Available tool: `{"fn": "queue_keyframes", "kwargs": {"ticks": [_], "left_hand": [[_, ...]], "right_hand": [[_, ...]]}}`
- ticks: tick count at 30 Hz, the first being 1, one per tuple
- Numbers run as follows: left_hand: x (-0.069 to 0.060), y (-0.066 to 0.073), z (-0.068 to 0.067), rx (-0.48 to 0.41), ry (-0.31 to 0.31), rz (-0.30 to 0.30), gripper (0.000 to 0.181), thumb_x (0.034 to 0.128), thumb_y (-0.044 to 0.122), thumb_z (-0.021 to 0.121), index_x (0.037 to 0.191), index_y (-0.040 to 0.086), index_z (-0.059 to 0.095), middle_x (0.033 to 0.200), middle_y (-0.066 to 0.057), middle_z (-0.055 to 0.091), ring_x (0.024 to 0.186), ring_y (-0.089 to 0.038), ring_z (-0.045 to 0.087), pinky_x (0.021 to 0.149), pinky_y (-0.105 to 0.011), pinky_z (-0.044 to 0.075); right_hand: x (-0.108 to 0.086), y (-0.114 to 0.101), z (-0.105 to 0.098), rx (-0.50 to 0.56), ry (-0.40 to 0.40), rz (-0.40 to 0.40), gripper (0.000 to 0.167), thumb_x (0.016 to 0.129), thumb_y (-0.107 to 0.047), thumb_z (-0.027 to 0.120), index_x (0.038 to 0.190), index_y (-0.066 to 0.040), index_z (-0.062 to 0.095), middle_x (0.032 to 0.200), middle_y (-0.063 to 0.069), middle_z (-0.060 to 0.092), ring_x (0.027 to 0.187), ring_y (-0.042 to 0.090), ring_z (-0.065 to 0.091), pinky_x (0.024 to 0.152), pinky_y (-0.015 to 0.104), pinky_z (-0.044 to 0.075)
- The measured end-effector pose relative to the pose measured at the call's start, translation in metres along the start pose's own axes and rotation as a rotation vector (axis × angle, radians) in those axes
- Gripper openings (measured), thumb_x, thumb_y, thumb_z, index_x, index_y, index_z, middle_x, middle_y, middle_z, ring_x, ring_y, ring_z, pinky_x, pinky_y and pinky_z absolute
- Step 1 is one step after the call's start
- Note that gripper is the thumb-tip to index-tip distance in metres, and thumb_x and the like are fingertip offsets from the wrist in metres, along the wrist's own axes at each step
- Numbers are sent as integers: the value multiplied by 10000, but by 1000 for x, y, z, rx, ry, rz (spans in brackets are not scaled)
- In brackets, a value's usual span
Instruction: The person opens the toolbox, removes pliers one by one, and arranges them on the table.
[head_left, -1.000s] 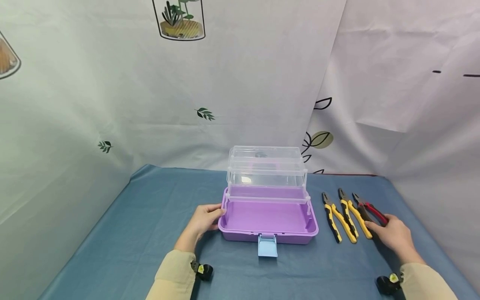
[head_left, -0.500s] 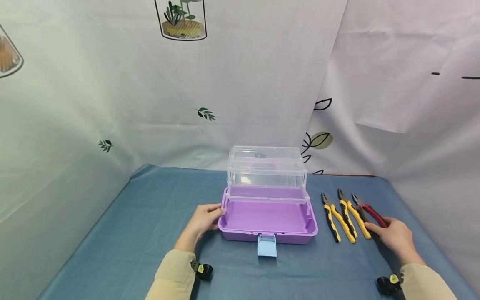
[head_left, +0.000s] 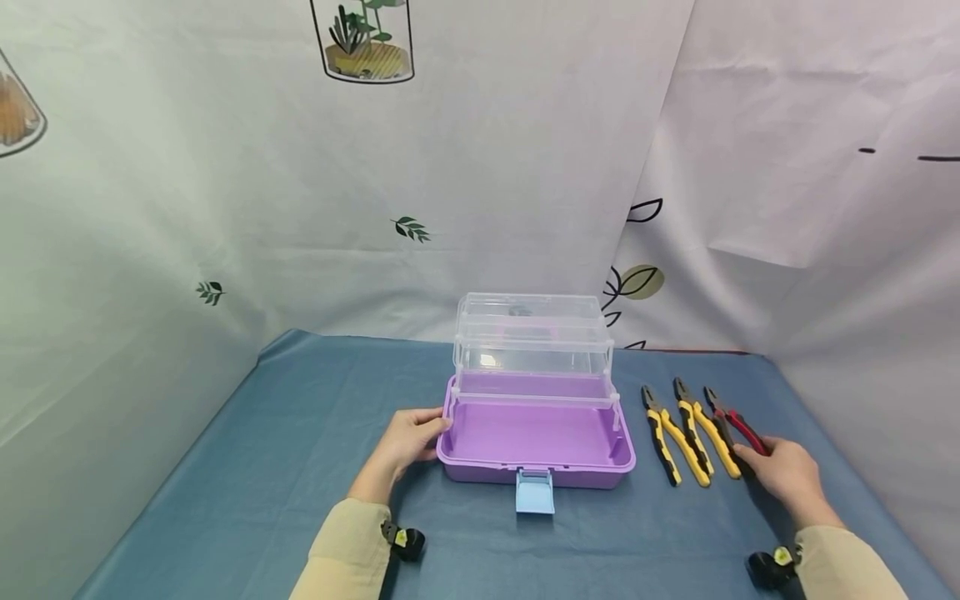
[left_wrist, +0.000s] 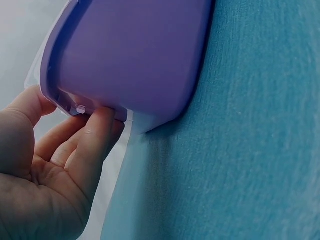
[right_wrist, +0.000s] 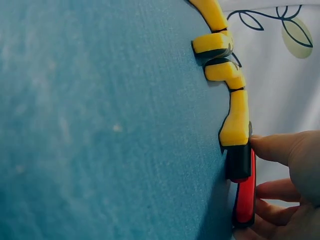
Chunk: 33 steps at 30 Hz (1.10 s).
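A purple toolbox stands on the table with its clear lid raised at the back and its pale blue latch hanging in front. My left hand grips the box's left side, thumb on the rim; in the left wrist view the fingers lie under that rim. At the right, my right hand holds the handles of red-and-black pliers, whose head points away from me. The thumb is by the black handle, the other fingers by the red handle.
Two yellow-and-black pliers lie between box and right hand: the nearer to the box, and another close beside the red pliers. A blue cloth covers the table. A pale patterned curtain hangs behind and at the sides.
My right hand has shifted slightly left, and the red-and-black pliers' handles look a little closer together. My left hand keeps its grip on the toolbox, which stays in place.
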<state>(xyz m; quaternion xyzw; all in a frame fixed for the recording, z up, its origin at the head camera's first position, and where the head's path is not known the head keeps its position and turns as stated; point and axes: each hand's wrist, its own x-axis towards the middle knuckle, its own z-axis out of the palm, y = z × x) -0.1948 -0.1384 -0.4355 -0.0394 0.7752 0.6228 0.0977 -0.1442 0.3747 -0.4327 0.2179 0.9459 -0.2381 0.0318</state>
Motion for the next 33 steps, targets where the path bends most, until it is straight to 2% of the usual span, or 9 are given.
{"fn": "queue_keyframes", "kwargs": {"ticks": [6, 10, 17, 22, 25, 29, 31, 33], "left_hand": [[1, 0, 0, 4, -15, 10, 408, 859, 186, 656, 1237, 34, 624, 1193, -196, 642, 896, -200, 678, 683, -314, 590], [2, -1, -1, 11, -15, 7, 402, 857, 180, 655, 1231, 38, 629, 1184, -193, 648, 902, -199, 674, 668, -310, 590], [3, 0, -5, 41, -15, -1, 415, 852, 186, 656, 1235, 30, 625, 1182, -185, 651, 914, -183, 663, 647, -310, 590], [3, 1, -10, 41, -76, 28, 418, 883, 183, 636, 1259, 3, 597, 1226, -215, 619, 1007, -243, 654, 687, -336, 592], [3, 2, -13, 22, -126, 54, 445, 908, 180, 617, 1300, -21, 548, 1265, -240, 583, 1076, -309, 628, 738, -365, 588], [1, 4, -16, 19, -169, 91, 529, 936, 178, 581, 1383, -57, 424, 1288, -277, 545, 1116, -362, 599, 762, -392, 582], [0, 5, -16, 43, -160, 116, 573, 945, 200, 571, 1410, -66, 368, 1304, -287, 527, 1135, -372, 584, 783, -406, 576], [0, 6, -16, 108, -122, 153, 619, 949, 254, 566, 1429, -61, 334, 1353, -280, 488, 1207, -377, 530, 888, -435, 535]], "right_hand": [[-3, -1, -1, 1, -18, -17, 783, 891, -427, 566, 1275, 232, 389, 1138, 404, 496, 805, 322, 531, 549, 291, 429], [-5, -3, -2, -9, -19, -40, 768, 908, -413, 524, 1283, 239, 372, 1154, 416, 481, 823, 337, 540, 565, 302, 445], [-9, -4, -1, -4, -25, -98, 716, 934, -387, 485, 1267, 240, 386, 1059, 391, 521, 763, 293, 518, 546, 282, 407], [-9, -7, -3, -18, -46, -124, 736, 939, -406, 467, 1289, 234, 369, 1145, 420, 483, 818, 329, 532, 595, 328, 454], [-9, -10, -4, -28, -46, -162, 731, 943, -411, 460, 1291, 226, 377, 1124, 411, 498, 816, 329, 532, 609, 355, 462], [-13, -17, 0, -19, 21, -236, 660, 952, -353, 474, 1286, 211, 402, 956, 333, 551, 707, 278, 511, 536, 333, 403], [-16, -23, 3, -20, 68, -271, 647, 959, -338, 474, 1299, 206, 392, 1015, 350, 533, 773, 361, 528, 582, 418, 450], [-20, -30, 6, -18, 119, -302, 650, 964, -336, 476, 1321, 197, 373, 1155, 389, 481, 930, 464, 511, 710, 536, 480]]}}
